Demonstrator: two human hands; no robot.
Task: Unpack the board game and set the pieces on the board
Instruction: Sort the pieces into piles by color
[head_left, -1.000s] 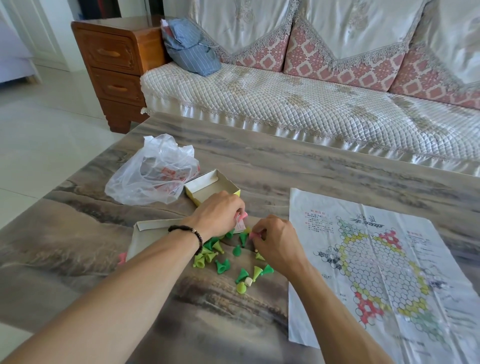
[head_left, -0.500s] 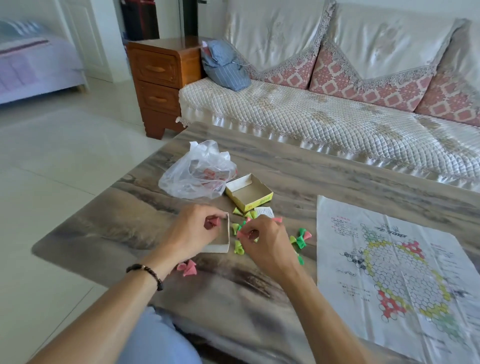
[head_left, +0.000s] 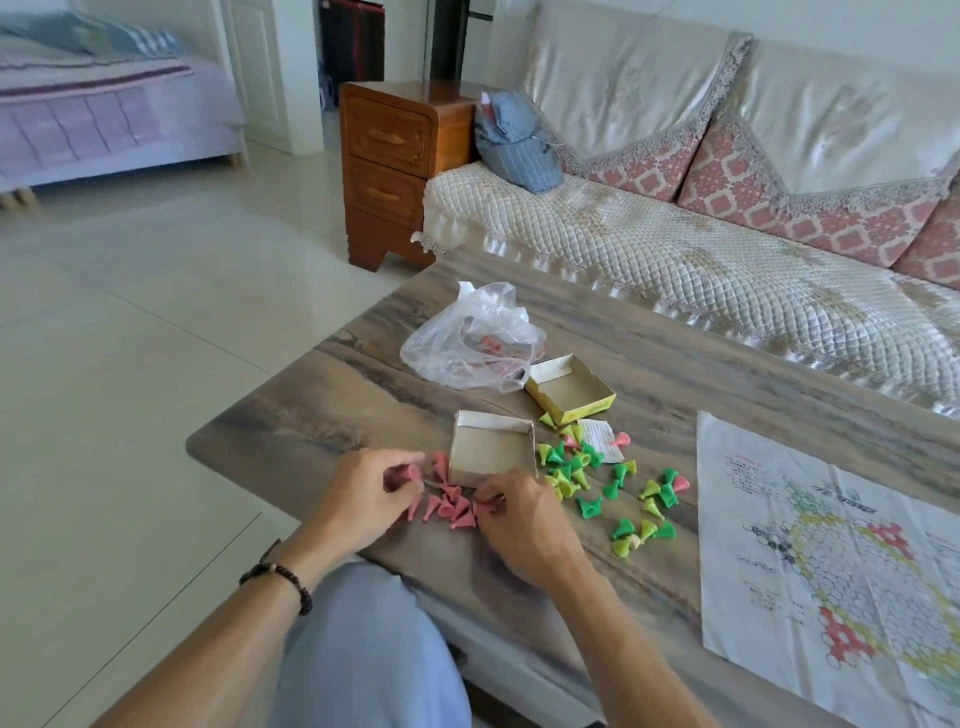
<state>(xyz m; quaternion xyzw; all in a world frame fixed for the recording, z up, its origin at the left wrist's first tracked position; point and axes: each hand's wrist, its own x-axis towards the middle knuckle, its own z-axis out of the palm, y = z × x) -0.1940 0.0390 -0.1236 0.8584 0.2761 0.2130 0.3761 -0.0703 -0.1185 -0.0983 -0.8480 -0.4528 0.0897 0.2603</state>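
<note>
We see the pink cone pieces (head_left: 451, 505) gathered in a loose cluster on the wood-grain coffee table (head_left: 322, 415), just in front of the near edge of the open cardboard box tray (head_left: 492, 451) and between our two hands; most lie on their sides, their long axes running roughly toward and away from us, some tips pointing at the tray and others back at us. Our left hand (head_left: 366, 493) has its fingers curled round a pink piece, pinching it at the left of the cluster. Our right hand (head_left: 524, 512) has its fingertips bent down onto pink pieces at the right of the cluster, apparently pinching one. The green and yellow-green cone pieces (head_left: 597, 478) lie scattered to the right of the tray, pointing every way, with a few pink ones among them. The paper game board (head_left: 810, 551) lies flat and unfolded at the right, well apart from the pink cluster, with no pieces on it. Beyond the tray sit the yellow box lid (head_left: 570, 387), open side up, and a crumpled clear plastic bag (head_left: 472, 338). Behind the table stands a quilted sofa (head_left: 675, 249), beside it a wooden nightstand (head_left: 395, 166), on a pale tiled floor (head_left: 130, 338).
</note>
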